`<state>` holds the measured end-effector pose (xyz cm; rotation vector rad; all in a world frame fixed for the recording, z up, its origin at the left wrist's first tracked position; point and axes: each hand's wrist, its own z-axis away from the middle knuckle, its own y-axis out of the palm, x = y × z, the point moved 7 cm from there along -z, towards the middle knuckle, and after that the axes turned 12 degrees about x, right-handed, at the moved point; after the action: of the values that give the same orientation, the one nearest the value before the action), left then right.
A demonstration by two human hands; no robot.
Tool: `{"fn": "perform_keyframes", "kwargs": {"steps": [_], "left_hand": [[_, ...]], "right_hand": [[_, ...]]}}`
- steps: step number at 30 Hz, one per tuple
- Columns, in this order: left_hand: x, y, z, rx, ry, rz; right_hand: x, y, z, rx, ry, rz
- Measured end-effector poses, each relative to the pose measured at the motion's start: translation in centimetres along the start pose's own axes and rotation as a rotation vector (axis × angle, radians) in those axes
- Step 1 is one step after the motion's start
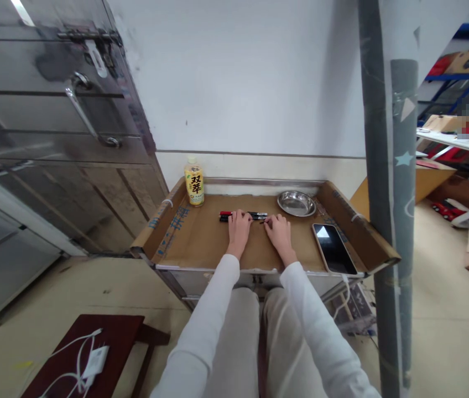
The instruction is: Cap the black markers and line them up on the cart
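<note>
Smooth white wall [238, 77] stands behind a work surface lined with matte brown cardboard [201, 243], its folded side flaps marked in blue lettering; all places here are given from the shallow, round steel dish [296, 204], whose polished inside catches the light. Just left of the dish and slightly nearer the person, slim, straight pens [256, 214] lie side by side, mostly black, with one red end [225, 213] showing. Over them, farther left of the dish, the left hand [240, 222] rests with bent fingers; I cannot tell whether they grip a pen or only press on it. Between that hand and the dish, on its near side, the right hand [279, 228] has its fingers curled and its thumb drawn in at a small dark tip; a firm pinch cannot be made out. Nearer the person than the dish and a little to its right lies a flat, glossy black phone [336, 249] with rounded corners. Well left of the dish stands an upright plastic bottle [194, 185] with a yellow label. Farther left is a scuffed, panelled metal door [110, 182] with a curved bar handle [87, 113].
</note>
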<state>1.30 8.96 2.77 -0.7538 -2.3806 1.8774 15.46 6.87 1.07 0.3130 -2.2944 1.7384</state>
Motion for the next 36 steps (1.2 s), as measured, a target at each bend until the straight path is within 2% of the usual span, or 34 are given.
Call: {"fn": "perform_keyframes", "kwargs": {"steps": [5, 9, 14, 19, 22, 24, 26, 29, 31, 33, 36], "left_hand": [[0.8, -1.1, 1.1, -0.090, -0.050, -0.020], [3.3, -2.3, 2.3, -0.119, -0.171, -0.015], [5.5, -2.8, 3.0, -0.014, -0.193, -0.057], [6.4, -2.7, 2.9, 0.091, -0.117, -0.104], [7.2, -2.4, 2.9, 0.184, -0.053, -0.023], [7.6, -2.3, 3.0, 0.218, -0.001, 0.110], [7.2, -2.3, 3.2, 0.218, 0.082, 0.321], [5.7, -2.7, 3.2, 0.169, 0.199, 0.667], [4.8, -3.1, 2.9, 0.084, 0.182, 0.827], [4.0, -3.6, 2.5, -0.022, 0.122, 0.886], [2.0, -4.2, 1.8, -0.078, 0.147, 0.858]], "right_hand": [[0.7, 0.1, -0.5, -0.020, -0.012, 0.034], [1.0, 0.2, -0.6, -0.001, 0.001, -0.016], [1.4, 0.3, -0.3, 0.007, -0.002, -0.273], [3.0, 1.2, -0.3, 0.036, -0.052, -0.578], [3.7, 1.7, -0.5, 0.024, -0.020, -0.669], [4.3, 2.2, -0.7, 0.024, -0.020, -0.746], [4.9, 2.7, -0.7, 0.043, -0.041, -0.887], [5.4, 3.8, -0.4, 0.172, -0.017, -1.279], [5.5, 4.4, -0.1, 0.274, 0.042, -1.570], [5.3, 4.1, 0.3, 0.303, 0.079, -1.760], [5.0, 3.5, 0.6, 0.326, 0.098, -1.896]]}}
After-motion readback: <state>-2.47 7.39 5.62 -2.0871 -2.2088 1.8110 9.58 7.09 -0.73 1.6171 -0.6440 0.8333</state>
